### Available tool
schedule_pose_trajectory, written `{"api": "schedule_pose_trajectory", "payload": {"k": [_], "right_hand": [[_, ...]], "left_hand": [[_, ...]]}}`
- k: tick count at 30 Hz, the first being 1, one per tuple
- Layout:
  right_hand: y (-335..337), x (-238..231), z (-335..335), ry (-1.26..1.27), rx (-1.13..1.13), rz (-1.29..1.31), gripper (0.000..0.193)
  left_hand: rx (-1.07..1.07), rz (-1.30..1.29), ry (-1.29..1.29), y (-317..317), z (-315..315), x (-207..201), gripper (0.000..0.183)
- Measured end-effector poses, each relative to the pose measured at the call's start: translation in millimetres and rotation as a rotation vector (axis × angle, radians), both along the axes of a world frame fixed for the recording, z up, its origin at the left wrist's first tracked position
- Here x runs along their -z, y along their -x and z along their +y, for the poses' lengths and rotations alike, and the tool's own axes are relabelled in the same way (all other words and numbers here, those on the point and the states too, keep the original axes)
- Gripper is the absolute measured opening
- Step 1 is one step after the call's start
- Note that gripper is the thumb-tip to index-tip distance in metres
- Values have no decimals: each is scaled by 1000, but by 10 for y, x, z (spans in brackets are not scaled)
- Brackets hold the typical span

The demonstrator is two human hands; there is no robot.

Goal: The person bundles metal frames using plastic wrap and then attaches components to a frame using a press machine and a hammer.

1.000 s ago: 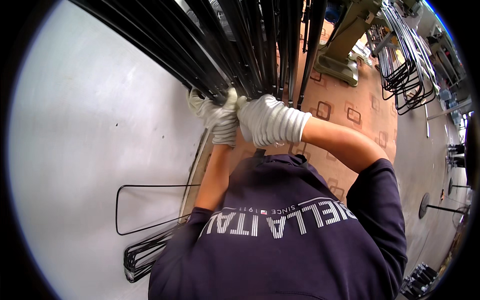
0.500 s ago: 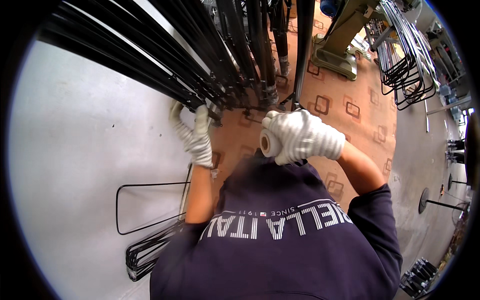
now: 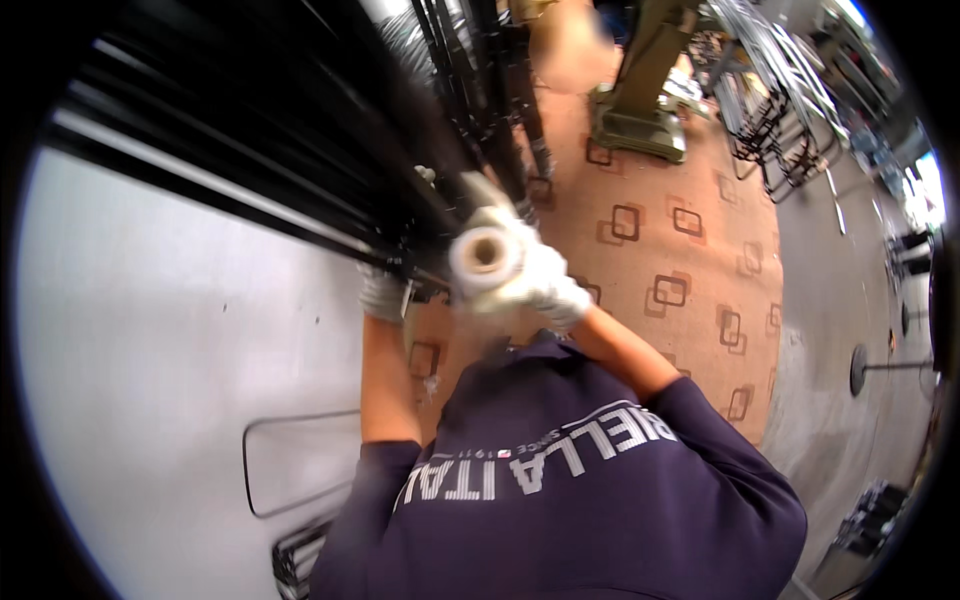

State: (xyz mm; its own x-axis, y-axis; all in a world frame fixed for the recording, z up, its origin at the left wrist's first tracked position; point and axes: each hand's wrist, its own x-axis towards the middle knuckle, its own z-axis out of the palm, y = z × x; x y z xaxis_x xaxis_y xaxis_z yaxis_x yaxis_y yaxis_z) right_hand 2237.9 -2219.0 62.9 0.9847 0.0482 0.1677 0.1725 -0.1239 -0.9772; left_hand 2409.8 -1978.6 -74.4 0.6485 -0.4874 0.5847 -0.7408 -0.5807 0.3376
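A white roll of plastic wrap [image 3: 470,268], with a brown cardboard core, is in my gloved right hand [image 3: 548,278], closed on its far side. The roll is right beside the lower ends of a thick bundle of black metal tubes [image 3: 330,150]. My left hand [image 3: 383,293], also in a white knit glove, is up against the bundle's underside at its lower end. Tubes hide most of its fingers, so their grip does not show. The bundle, the roll and my right hand are smeared by motion.
More black tubes [image 3: 478,95] stand behind the bundle. A green machine base [image 3: 640,130] is on the patterned orange floor covering [image 3: 670,255]. Bent metal frames [image 3: 775,125] hang at the far right. Thin black frames [image 3: 300,555] lie at the lower left.
My right hand has moved left with the roll, up to the tube ends. The bundle appears larger and lower in view. My left hand's fingers have gone behind the tubes.
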Motion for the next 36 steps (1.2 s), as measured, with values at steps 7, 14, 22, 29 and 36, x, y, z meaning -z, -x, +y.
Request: {"api": "schedule_pose_trajectory", "payload": {"k": [7, 14, 22, 29, 36], "right_hand": [[-197, 283, -132, -146, -9, -169, 66], [-69, 153, -400, -232, -113, -79, 59], [85, 124, -1708, -459, -111, -11, 62], [-707, 364, -2509, -689, 61, -25, 93], [-1568, 104, -2537, -605, 45, -132, 95]], "left_hand": [[150, 493, 247, 71, -375, 62, 33], [-34, 528, 733, 700, -861, -845, 31], [-469, 1185, 1075, 1823, -129, 1138, 19], [40, 1278, 718, 1484, -2493, -347, 29], [-619, 315, 915, -555, -3228, -1020, 91]]}}
